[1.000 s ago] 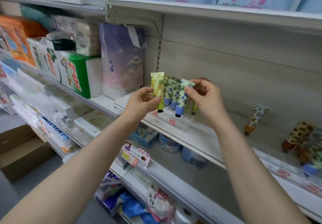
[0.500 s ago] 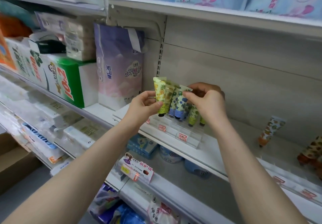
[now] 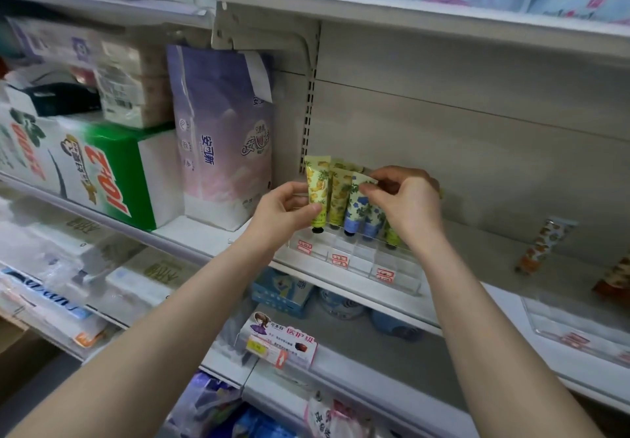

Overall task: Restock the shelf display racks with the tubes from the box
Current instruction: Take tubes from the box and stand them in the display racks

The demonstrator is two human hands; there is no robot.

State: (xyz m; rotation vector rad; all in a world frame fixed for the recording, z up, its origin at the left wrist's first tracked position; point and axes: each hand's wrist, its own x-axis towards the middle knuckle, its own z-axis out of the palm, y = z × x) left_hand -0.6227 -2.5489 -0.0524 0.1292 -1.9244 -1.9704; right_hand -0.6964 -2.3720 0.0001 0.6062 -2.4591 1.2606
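Probably light and soft: the left hand (image 3: pixel 283 214) pinches the yellow tube (image 3: pixel 318 183) low down, and the right hand (image 3: pixel 409 209), at 3 o'clock, pinches the crimp of the blue tube (image 3: pixel 356 206).

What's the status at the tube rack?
Left hand pinches yellow tube, cap down at left end of clear rack. Right hand pinches racked blue-flower tube by its top edge. Nothing in the way.

tubes (image 3: pixel 354 204) stand in the rack (image 3: pixel 371 260) on the shelf (image 3: pixel 443 304); tissue pack (image 3: pixel 221 137) left of them
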